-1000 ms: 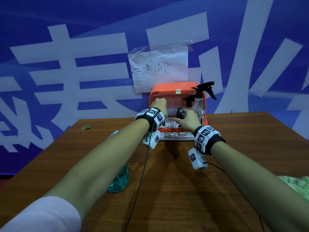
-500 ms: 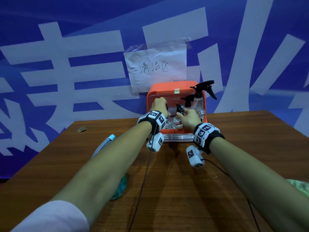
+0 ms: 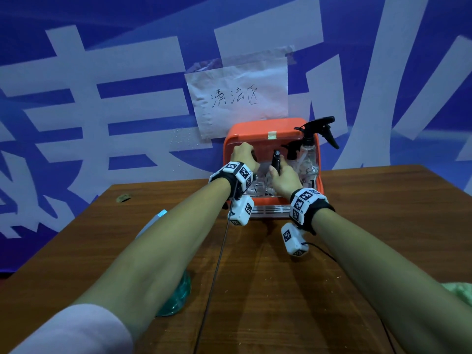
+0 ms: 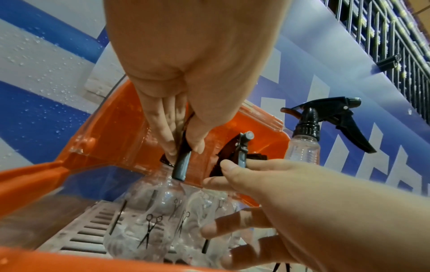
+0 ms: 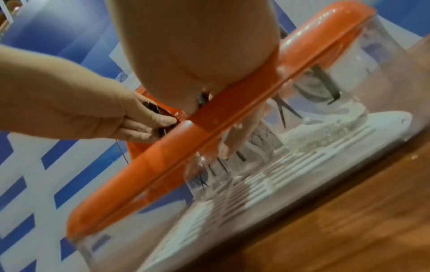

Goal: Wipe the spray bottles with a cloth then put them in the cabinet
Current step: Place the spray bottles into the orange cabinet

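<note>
An orange cabinet [image 3: 255, 131] with a clear front cover stands at the table's far edge. In the left wrist view, two clear spray bottles printed with scissors stand inside it on a white slatted floor [image 4: 93, 231]. My left hand [image 4: 184, 149] grips the black spray head of the left bottle [image 4: 149, 208]. My right hand [image 4: 216, 173] pinches the black spray head [image 4: 242, 149] of the bottle beside it, its other fingers spread over the clear body. A third clear bottle [image 3: 309, 152] with a black trigger stands at the cabinet's right side.
A teal bottle [image 3: 178, 297] stands on the wooden table [image 3: 281, 290] under my left forearm. A green cloth [image 3: 459, 292] lies at the right edge. A paper sign [image 3: 237, 98] hangs on the blue wall behind the cabinet. The raised orange cover rim [image 5: 177, 156] crosses the right wrist view.
Both hands have stayed at the cabinet and risen slightly. The right hand now holds its bottle's spray head more upright, closer to the left hand.
</note>
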A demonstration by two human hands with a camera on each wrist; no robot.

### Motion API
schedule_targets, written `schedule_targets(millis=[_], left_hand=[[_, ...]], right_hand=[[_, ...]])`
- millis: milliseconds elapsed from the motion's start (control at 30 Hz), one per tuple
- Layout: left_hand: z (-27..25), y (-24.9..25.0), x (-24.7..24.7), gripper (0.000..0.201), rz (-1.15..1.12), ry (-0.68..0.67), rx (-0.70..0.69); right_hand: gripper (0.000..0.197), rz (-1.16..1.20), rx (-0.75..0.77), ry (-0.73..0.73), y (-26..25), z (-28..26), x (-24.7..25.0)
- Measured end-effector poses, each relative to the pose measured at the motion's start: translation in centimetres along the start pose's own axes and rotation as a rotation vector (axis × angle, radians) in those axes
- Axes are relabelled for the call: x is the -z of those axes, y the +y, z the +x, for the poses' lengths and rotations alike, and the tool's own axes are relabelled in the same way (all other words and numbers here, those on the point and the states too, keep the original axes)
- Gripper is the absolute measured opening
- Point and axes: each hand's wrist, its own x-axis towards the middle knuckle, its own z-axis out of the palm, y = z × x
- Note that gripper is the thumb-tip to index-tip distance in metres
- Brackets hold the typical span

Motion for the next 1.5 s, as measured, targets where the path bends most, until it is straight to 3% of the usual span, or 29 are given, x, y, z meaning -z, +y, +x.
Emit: schedule_targets(millis=[100,300,500,533,667,833,967,1067,1200,1267,1333,1433,1500], left_hand=[[0.0,-0.1,-0.2,0.024,-0.02,0.001,-0.017],[-0.2,-0.1,-0.2,0.036,-0.052,0.005,0.031],[-1.2,-0.3,-1.0,0.073,-0.175,-0.063,0.239],[-1.3,-0.4,-1.1,0.072,-0.184,-0.071,0.266],[-1.6,-1.0,-1.6,0.039,-0.134,-0.116,0.267],[-1.8,-2.1,-2.8,0.026,-0.086,-0.198,0.269],[-1.8,-3.1,-3.9,0.034,-0.049,-0.243,0.253],[-1.9,-3.5,-4.3,0.042,-0.029,-0.25,0.235],[-1.8,-3.4,-4.7,0.032,-0.053,-0.267,0.221],[-0.9,-3.8,-5.3,0.035,-0.079,-0.292,0.23],[-1.0,-3.5,-5.0,0.04,-0.108,-0.309,0.219],[-0.9,-3.4,-4.8,0.021,-0.158,-0.318,0.252],[0.1,-3.9,-5.7,0.038,-0.172,-0.294,0.282]], right_hand=[[0.07,-0.109,0.02,-0.024,0.5,0.0,-0.3],[0.067,-0.091,0.035,-0.013,1.2,1.1,-0.4],[0.074,-0.211,0.054,0.026,1.3,0.8,-0.7],[0.075,-0.231,0.045,0.02,1.1,0.7,-0.7],[0.071,-0.289,0.071,-0.017,1.0,0.3,-0.5],[0.077,-0.316,0.095,-0.066,1.2,0.7,-0.4],[0.044,-0.354,0.057,-0.108,0.6,0.3,0.0],[0.033,-0.41,0.076,-0.134,0.3,0.1,0.0],[0.025,-0.451,0.082,-0.152,0.7,0.1,-0.1],[0.032,-0.472,0.061,-0.185,0.7,0.3,-0.3],[0.056,-0.487,0.018,-0.238,0.8,0.5,-0.4],[0.08,-0.469,-0.023,-0.283,0.7,0.8,-0.4],[0.087,-0.439,-0.053,-0.289,0.7,0.9,-0.5]])
